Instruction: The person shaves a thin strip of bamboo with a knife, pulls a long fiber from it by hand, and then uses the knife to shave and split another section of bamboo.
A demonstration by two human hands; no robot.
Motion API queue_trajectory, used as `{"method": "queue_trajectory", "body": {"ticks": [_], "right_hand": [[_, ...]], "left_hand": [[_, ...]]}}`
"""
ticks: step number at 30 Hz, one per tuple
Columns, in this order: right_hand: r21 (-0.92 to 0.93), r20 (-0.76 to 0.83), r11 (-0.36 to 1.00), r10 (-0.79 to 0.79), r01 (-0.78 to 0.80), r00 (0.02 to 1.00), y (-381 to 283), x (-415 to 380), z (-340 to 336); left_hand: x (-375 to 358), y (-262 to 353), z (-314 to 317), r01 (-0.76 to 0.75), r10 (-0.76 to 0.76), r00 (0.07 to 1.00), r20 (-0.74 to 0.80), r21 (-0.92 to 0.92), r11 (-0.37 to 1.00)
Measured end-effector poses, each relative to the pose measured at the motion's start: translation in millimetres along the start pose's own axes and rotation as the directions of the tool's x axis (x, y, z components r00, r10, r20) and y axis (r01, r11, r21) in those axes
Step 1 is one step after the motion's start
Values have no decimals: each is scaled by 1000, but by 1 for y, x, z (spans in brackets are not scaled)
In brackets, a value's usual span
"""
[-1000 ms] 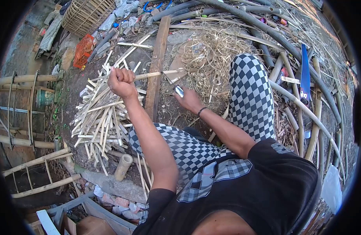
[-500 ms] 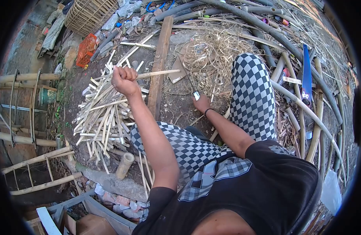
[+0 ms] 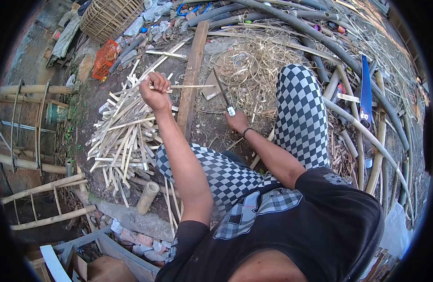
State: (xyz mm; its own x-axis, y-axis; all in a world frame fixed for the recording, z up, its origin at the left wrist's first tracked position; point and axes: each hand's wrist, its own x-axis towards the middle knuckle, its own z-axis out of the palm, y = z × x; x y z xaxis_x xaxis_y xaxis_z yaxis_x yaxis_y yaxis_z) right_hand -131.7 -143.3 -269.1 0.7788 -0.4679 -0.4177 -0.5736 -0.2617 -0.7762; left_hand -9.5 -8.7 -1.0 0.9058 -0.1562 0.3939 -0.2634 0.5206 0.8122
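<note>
My left hand (image 3: 155, 90), closed in a fist, grips a thin pale bamboo strip (image 3: 190, 86) that runs sideways over a long wooden plank (image 3: 194, 77). The strip's far end reaches a flat brown board (image 3: 210, 89) on the ground. Closed around its handle, my right hand (image 3: 237, 122) holds a knife (image 3: 223, 90), its narrow dark blade pointing up and away, close to the strip's end. Beneath and left of my left hand lies a heap of cut bamboo strips (image 3: 127, 141). Curly shavings (image 3: 254, 70) spread beyond the blade.
A blue-bladed saw (image 3: 367, 89) lies on the right among long bamboo poles (image 3: 383, 160). An orange crate (image 3: 104, 58) and a woven basket (image 3: 108, 19) stand at the upper left. One short bamboo piece (image 3: 148, 198) rests near my left knee. Bamboo ladder-like frames (image 3: 47, 218) line the left.
My left hand has shifted slightly right, and the strip now looks thinner. The right hand has moved a little left, turning the knife so the blade is more visible.
</note>
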Motion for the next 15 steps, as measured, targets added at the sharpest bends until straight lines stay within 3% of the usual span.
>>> {"method": "queue_trajectory", "body": {"ticks": [1,3,4,6,10,14,15], "right_hand": [[-1,-1,1000,-1,1,1000,-11,-7,-4],[128,-13,962,-240,240,971,-33,-25,-10],[126,-12,963,-239,239,971,-47,-35,-14],[195,-100,870,-441,453,892,-77,-56,-24],[223,86,826,-546,518,834,-118,-83,-57],[198,-30,784,-594,588,804,-71,-49,-20],[192,-29,872,-454,451,890,-49,-31,-3]], "left_hand": [[0,1,-5,70,-78,990,121,69,995],[2,-1,-11,86,-91,987,136,48,995],[2,-2,-12,102,-106,983,151,30,994],[2,-3,-11,100,-102,986,130,23,995],[2,-4,-11,101,-104,990,93,35,994],[4,-3,-18,126,-126,988,85,14,992],[5,-1,-22,126,-127,988,83,15,992]]}}
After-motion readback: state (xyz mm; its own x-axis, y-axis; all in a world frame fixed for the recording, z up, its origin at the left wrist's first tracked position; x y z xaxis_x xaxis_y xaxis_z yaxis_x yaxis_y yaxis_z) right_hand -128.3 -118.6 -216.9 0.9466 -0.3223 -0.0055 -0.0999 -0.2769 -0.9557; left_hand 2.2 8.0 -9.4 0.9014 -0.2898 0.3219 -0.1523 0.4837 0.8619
